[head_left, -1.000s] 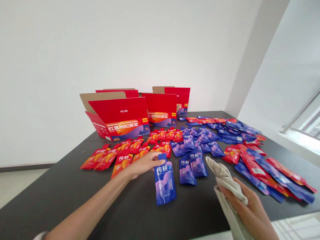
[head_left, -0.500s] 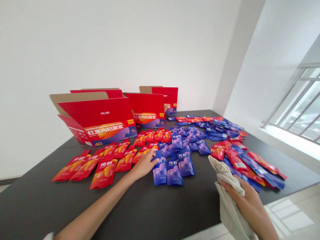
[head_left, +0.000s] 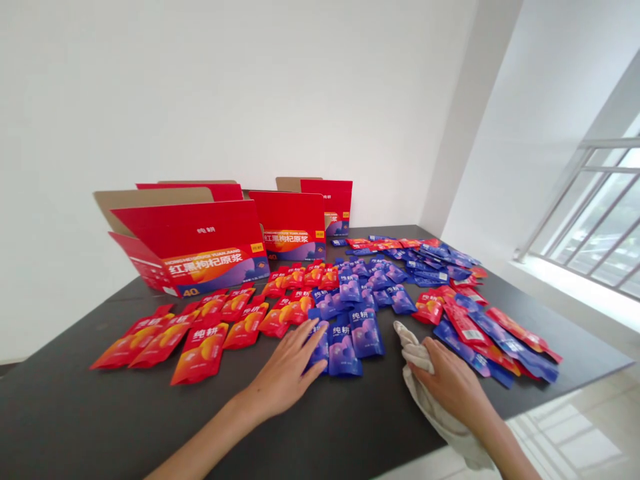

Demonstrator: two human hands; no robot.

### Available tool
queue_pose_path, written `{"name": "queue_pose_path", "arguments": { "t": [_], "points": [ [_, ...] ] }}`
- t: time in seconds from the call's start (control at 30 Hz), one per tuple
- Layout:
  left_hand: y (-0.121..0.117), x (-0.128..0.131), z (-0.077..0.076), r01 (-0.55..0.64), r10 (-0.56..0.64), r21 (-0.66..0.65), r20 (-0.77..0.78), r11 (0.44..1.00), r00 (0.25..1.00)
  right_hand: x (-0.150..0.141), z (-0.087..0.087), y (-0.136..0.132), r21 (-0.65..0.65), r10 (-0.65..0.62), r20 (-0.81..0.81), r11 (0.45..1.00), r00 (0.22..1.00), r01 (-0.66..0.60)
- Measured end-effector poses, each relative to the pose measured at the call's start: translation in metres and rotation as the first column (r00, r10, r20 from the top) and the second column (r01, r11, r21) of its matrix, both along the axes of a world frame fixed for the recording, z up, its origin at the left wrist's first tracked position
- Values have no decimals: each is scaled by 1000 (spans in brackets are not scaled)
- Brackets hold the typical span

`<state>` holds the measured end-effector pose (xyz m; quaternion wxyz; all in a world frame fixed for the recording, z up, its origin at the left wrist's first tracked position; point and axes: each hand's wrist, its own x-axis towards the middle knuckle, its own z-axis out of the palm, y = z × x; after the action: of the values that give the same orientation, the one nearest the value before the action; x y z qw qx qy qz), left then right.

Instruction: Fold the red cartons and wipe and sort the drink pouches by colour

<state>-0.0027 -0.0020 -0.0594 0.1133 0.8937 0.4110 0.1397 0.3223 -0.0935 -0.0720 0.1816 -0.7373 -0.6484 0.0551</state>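
My left hand [head_left: 285, 370] lies flat on the black table [head_left: 100, 407], fingers spread, its fingertips resting on the nearest blue pouch [head_left: 320, 343]. Two more blue pouches [head_left: 357, 333] lie side by side just right of it. My right hand [head_left: 447, 380] is closed on a beige cloth [head_left: 425, 393] that rests on the table near the front edge and hangs over it. Red pouches [head_left: 200, 340] lie in rows to the left of my left hand.
Open red cartons [head_left: 200, 250] stand at the back left, with another carton [head_left: 295, 227] behind them. A loose heap of mixed blue and red pouches [head_left: 480, 320] covers the right side. White walls surround the table; a barred window [head_left: 600, 220] is on the right.
My left hand set the blue pouch down beside the other blue ones and now lies flat on it. My right hand brought the cloth down and left onto the table.
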Motion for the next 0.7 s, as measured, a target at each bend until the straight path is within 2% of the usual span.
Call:
{"name": "queue_pose_path", "arguments": {
  "t": [0.1, 0.17, 0.23, 0.3, 0.37, 0.43, 0.57, 0.7],
  "points": [
    [-3, 0, -10, 9, -13, -61, -61, 998, 998, 8, 15, -1, -77, 136, -84, 987, 987, -143],
    [-2, 1, -15, 3, -8, -77, -68, 997, 998, 28, 29, -1, -63, 178, -160, 980, 971, -190],
    [0, 1, -17, 5, -10, -76, -60, 997, 998, 58, 40, 4, 7, 74, -127, 997, 989, -74],
    [0, 1, -17, 7, -10, -63, -44, 998, 999, 91, 42, 14, 66, -140, -24, 988, 990, 142],
    [0, 1, -15, -7, 6, -37, -24, 999, 1000, 116, 36, 25, 83, -289, 59, 955, 955, 284],
    [-1, 0, -11, -19, 19, -9, -2, 1000, 1000, 129, 22, 35, 72, -356, 133, 934, 925, 349],
    [-9, -1, -4, -6, 6, 26, 29, 1000, 1000, 127, -6, 46, 41, -382, 256, 922, 888, 384],
    [-21, -4, 1, -3, 0, 39, 80, 999, 997, 123, -13, 44, 52, -385, 324, 919, 864, 390]
  ]
}}
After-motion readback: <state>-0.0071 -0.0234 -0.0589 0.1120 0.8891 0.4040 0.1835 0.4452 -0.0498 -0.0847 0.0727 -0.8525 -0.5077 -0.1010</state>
